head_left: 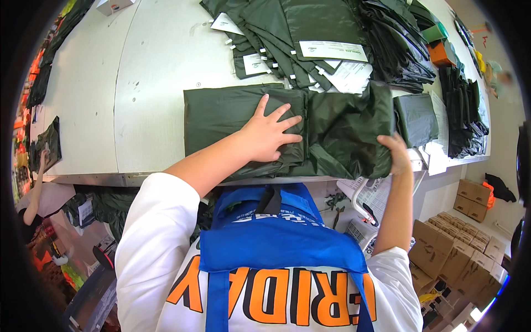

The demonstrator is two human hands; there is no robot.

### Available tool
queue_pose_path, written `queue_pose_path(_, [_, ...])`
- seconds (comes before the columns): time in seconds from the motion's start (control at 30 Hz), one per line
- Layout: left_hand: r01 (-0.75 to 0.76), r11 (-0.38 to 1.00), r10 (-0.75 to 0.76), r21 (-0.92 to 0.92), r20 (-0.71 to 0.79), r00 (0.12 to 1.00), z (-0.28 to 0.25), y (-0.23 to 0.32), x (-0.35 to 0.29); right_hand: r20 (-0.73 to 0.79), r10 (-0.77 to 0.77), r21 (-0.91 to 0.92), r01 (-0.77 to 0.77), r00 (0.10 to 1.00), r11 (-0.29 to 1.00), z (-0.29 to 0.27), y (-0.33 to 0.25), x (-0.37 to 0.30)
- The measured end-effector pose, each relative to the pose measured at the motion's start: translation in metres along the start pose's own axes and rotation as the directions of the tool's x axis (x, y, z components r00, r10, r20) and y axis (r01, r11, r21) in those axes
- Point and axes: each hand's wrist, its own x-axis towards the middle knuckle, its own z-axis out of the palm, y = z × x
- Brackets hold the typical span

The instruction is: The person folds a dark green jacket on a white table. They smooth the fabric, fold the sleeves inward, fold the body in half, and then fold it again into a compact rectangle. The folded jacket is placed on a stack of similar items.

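A dark green piece of thin, shiny fabric lies across the near side of the table, folded smooth at the left and rumpled at the right. My left hand presses flat on its middle, fingers spread. At the right end my right hand grips the fabric's edge, with some of its fingers hidden behind the folds. Just beyond lie several flat dark green packets with white labels, overlapping in a loose pile. A smaller folded dark green piece sits to the right of my right hand.
The white table has a metal front edge close to my body. Stacks of dark green fabric stand at the right. Cardboard boxes are on the floor at right. At far left another person's hand touches a dark packet.
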Motion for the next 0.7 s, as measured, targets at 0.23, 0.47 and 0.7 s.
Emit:
queue_pose_path(0.23, [0.44,0.886,-0.448,-0.147,-0.031,0.893,-0.015,0.043,0.1,0.532,-0.465,-0.458,0.702,0.708,0.546,0.119,-0.171,-0.024])
queue_pose_path(0.47, [0.113,0.593,-0.249,-0.797,-0.048,0.967,0.051,-0.004,0.099,0.676,-0.349,-0.683,0.73,0.649,0.035,0.169,-0.035,-0.097])
queue_pose_path(0.7, [-0.24,-0.069,-0.211,-0.968,-0.221,0.952,0.153,-0.024,0.079,0.62,-0.248,-0.779,0.621,0.744,-0.085,0.102,-0.005,-0.113])
